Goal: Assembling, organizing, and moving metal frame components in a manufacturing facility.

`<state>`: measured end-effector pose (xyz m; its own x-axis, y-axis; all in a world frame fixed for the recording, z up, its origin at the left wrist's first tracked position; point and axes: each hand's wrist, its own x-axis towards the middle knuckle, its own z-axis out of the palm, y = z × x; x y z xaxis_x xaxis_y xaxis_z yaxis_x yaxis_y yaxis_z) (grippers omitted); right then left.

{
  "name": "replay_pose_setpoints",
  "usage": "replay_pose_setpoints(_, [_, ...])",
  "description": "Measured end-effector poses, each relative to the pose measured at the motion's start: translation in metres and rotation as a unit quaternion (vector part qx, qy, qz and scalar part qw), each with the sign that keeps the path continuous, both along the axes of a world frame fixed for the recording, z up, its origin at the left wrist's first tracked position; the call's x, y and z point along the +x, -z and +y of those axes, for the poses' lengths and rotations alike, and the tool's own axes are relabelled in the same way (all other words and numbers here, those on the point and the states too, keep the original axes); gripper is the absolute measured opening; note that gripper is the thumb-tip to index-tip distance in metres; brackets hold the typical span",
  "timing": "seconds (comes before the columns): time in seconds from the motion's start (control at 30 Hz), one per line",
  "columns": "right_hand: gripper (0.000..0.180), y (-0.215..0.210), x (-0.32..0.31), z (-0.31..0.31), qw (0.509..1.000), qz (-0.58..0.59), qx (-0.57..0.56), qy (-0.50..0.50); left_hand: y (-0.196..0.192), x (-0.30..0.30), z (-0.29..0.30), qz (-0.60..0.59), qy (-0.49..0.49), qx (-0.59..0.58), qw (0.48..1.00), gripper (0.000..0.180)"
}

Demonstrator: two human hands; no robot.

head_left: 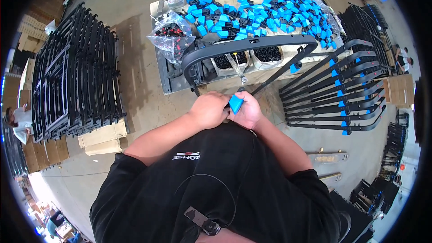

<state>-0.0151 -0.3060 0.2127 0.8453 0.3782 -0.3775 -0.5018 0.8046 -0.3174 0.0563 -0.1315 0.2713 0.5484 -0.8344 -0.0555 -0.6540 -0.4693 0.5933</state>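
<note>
Both hands meet just in front of the person's chest, at the near end of a curved black frame (252, 42). The left hand (209, 110) is clenched around the frame's lower leg, fingers wrapped over it. The right hand (247, 111) grasps a blue clip (236, 103), which sits between the 2 hands at the tip of that leg. Whether the clip is already seated on the tube cannot be told from here, since the fingers cover the joint.

To do this step well, the left hand should hold the tube steady close to its end, while the right keeps the clip square to the tube and presses along its axis rather than at an angle; a twist would likely jam it.

The frame arches up from the hands and rests its far span on the bench (158, 9), touching the near edge. The bench carries a wide heap of blue clips (252, 15), a clear bag (173, 36) of black and red small parts at its left, and 3 tubs of black fasteners (236, 58) under the frame's span.

On the concrete floor (135, 103), a stack of finished frames (335, 94) with blue clips lies to the right, and a large pile of bare black frames (76, 72) sits on cardboard to the left. Other people work at the room's edges.
</note>
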Motion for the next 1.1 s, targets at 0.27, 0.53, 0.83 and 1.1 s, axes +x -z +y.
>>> replay_pose_setpoints(0.27, [0.032,0.043,0.006,0.039,0.990,0.079,-0.117,0.014,0.043,0.005,0.060,0.072,-0.055,-0.169,0.981,0.021])
replay_pose_setpoints(0.53, [0.025,0.066,0.040,0.085,0.833,-0.055,-0.531,-0.145,0.116,0.041,0.118,0.501,-0.377,-0.211,0.750,0.006])
replay_pose_setpoints(0.83, [0.058,0.072,0.076,0.101,0.684,-0.097,-0.679,-0.249,0.128,0.052,0.120,0.559,-0.318,-0.285,0.710,0.015])
replay_pose_setpoints(1.1, [0.063,0.076,0.070,0.101,0.684,-0.098,-0.669,-0.274,0.122,0.049,0.119,0.569,-0.333,-0.311,0.685,0.018])
